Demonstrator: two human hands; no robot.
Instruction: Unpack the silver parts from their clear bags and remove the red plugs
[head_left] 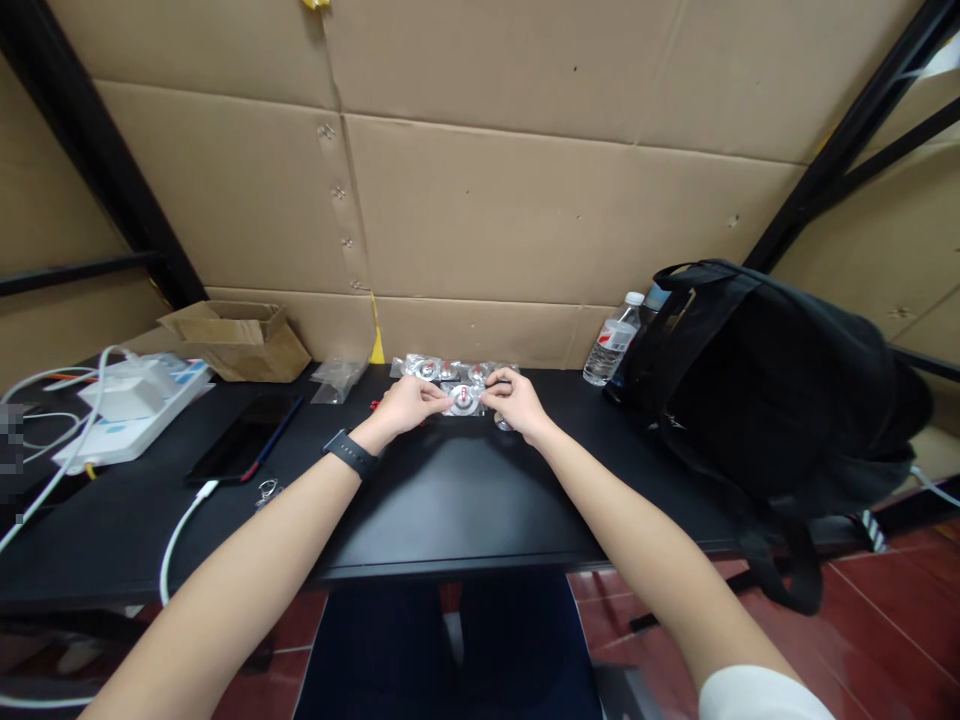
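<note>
Between my two hands is a clear plastic bag [465, 401] with a round silver-white disc in it that bears a red mark. My left hand [409, 406], with a dark watch on its wrist, pinches the bag's left edge. The right edge is pinched by my right hand [516, 400]. Just behind lie several similar bagged discs [427, 369] in a row. A small round metal piece [502, 422] shows partly under my right hand. Something small and red [374, 406] peeks out beside my left hand.
On the black table [465, 510] stand an open cardboard box [247, 345], a white power strip [142, 410], a phone [244, 437] with a pen, and a keyring [267, 491]. Empty clear bags [339, 380] lie near the box. A water bottle [613, 340] and black backpack [772, 390] occupy the right.
</note>
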